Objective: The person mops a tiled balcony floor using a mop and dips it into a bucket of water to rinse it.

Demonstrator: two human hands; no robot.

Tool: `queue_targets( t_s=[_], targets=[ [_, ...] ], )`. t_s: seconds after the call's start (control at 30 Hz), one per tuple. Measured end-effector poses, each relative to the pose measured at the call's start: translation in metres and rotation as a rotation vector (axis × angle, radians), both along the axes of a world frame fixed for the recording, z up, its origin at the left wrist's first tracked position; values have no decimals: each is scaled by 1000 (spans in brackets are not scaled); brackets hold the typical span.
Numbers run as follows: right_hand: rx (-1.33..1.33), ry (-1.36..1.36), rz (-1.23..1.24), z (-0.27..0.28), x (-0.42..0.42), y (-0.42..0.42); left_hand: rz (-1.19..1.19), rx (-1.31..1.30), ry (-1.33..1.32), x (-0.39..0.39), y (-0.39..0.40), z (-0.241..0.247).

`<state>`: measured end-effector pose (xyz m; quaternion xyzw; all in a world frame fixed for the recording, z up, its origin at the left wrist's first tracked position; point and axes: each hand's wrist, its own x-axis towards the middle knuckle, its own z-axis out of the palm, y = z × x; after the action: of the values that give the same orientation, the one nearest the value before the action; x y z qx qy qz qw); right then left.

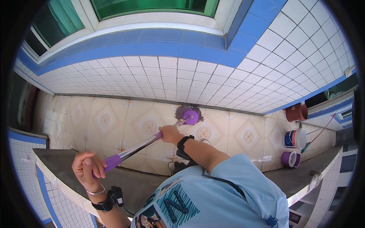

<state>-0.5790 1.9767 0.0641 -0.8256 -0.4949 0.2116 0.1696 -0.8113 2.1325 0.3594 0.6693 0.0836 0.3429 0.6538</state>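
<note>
A mop with a metal pole [139, 147], purple grips and a round purple head [190, 117] slants across the view. Its grey-purple strands rest on the patterned tile floor [151, 125], close to the foot of the white-tiled wall. My left hand [89, 168] is at the purple grip on the pole's upper end, its fingers loosely bent around it. Lower down, my right hand [170, 134] closes around the pole by the smaller purple collar. Both wrists wear black straps with devices.
At the right stand a brown bucket [296, 112], a white lidded bucket [299, 138] and a purple-and-white mop bucket [290, 159]. A red-handled tool [322, 129] lies behind them. A low wall with a dark ledge [137, 185] runs beside me; windows [154, 8] are opposite.
</note>
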Motion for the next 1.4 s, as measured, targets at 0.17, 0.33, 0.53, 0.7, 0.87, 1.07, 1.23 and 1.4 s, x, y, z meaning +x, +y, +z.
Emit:
queue_targets(
  t_s=[0.17,0.33,0.53,0.7,0.87,1.07,1.23,1.4],
  targets=[
    [44,-13,-26,-3,30,-35,16,-45,18,28,-9,-8],
    [-32,-13,-180,-15,92,-128,-102,-134,35,116,-63,-32],
    [-60,-49,-504,-35,179,-267,-419,-162,88,254,-164,-54],
    [-79,-151,-806,-57,229,-378,-673,-162,296,343,-247,-73],
    [-250,-80,-1006,-81,265,-509,-948,-49,492,397,-352,-119],
    [-410,-19,-1052,-83,248,-606,-1110,-90,569,436,-434,-123],
    [-470,57,-946,-63,207,-586,-1139,-48,631,440,-422,-79],
    [-340,61,-822,-35,181,-513,-1036,111,639,403,-368,-19]
  ],
)
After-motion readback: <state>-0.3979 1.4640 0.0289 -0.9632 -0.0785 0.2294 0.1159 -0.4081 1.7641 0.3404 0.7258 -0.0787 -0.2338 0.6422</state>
